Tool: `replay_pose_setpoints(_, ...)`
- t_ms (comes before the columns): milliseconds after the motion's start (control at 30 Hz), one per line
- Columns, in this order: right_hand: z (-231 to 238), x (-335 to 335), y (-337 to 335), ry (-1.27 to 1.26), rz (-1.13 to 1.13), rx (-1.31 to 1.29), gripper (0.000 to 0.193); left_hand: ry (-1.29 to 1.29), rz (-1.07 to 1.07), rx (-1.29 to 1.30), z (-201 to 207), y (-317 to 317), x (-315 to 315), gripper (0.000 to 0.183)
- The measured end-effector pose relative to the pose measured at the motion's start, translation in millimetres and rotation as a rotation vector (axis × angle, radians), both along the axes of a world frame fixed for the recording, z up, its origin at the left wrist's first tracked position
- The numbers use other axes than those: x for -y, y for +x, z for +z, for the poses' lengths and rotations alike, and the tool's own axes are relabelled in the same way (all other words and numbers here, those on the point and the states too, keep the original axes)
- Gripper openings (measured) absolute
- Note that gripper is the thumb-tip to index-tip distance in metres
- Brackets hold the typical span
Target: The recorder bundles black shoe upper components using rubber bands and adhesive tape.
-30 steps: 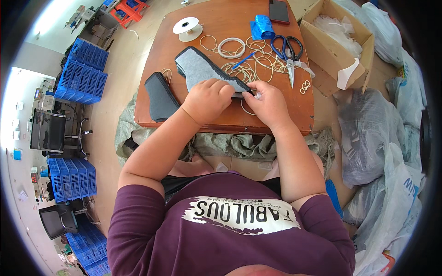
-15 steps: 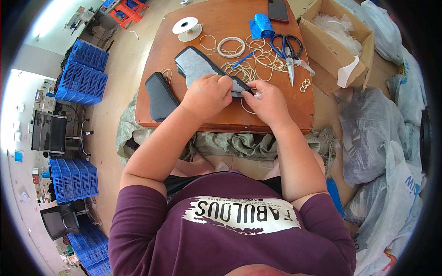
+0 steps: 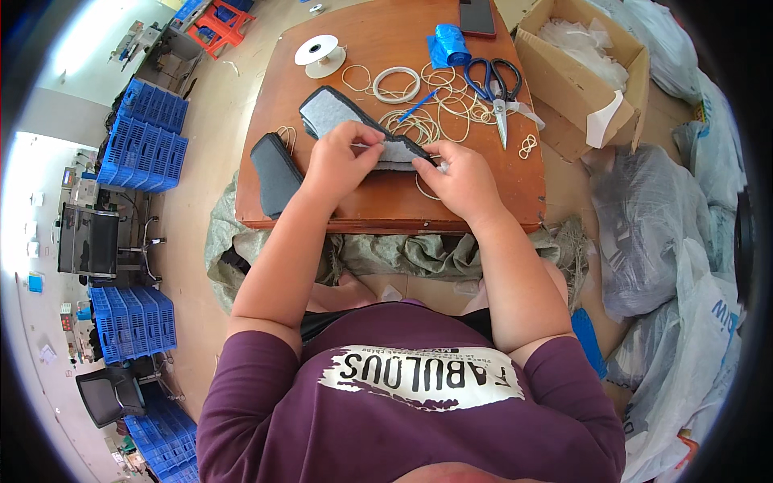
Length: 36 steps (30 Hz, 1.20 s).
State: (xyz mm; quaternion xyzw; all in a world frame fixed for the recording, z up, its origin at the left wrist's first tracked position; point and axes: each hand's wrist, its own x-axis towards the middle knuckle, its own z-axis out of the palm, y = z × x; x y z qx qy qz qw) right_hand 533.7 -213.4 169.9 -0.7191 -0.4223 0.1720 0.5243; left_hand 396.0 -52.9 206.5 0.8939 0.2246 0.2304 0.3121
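A padded fabric piece (image 3: 332, 113) with a light grey face and black edging lies slantwise near the table's front. Its right end is pinched by my right hand (image 3: 459, 181), where a small white bit shows at the fingers. Over its middle is my left hand (image 3: 342, 161), thumb and forefinger pressed together; what they hold, if anything, is too small to make out. A cream cord (image 3: 422, 190) curves below the piece beside my right hand. Left of my left hand lies a second, dark grey padded piece (image 3: 275, 175).
Loose cream cord (image 3: 419, 129), a white ring (image 3: 396, 84), a blue pen (image 3: 417, 105), scissors (image 3: 495, 88), a blue plastic roll (image 3: 448, 47) and a white spool (image 3: 319, 56) cover the farther tabletop (image 3: 370, 36). A carton (image 3: 564, 88) and bagged goods (image 3: 644, 233) stand right.
My left hand has drawn left, away from my right hand, and turned from a fist into a pinch. More of the grey face shows between the hands. The whole view has shifted slightly.
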Motion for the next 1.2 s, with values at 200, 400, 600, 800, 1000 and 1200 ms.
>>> replay_pose_setpoints(200,0,0,3,-0.071,0.002,-0.007,0.030,0.004,-0.026,-0.183,27,16,-9,0.021)
replay_pose_setpoints(400,2,-3,1,-0.058,0.010,-0.010,0.029,0.133,-0.196,-0.448,38,20,-13,0.030)
replay_pose_setpoints(600,-2,-2,2,-0.025,-0.009,-0.008,0.028,0.347,-0.203,-0.156,6,1,13,0.026)
replay_pose_setpoints(800,3,-3,-3,0.005,-0.028,-0.004,0.025,0.369,-0.155,-0.037,-4,-6,19,0.025)
replay_pose_setpoints(1000,0,-3,-10,0.141,-0.093,0.505,0.011,0.374,-0.218,-0.023,-1,-27,22,0.020)
replay_pose_setpoints(1200,9,-6,-17,0.121,-0.089,0.644,0.007,0.427,-0.079,-0.003,-5,-65,19,0.017)
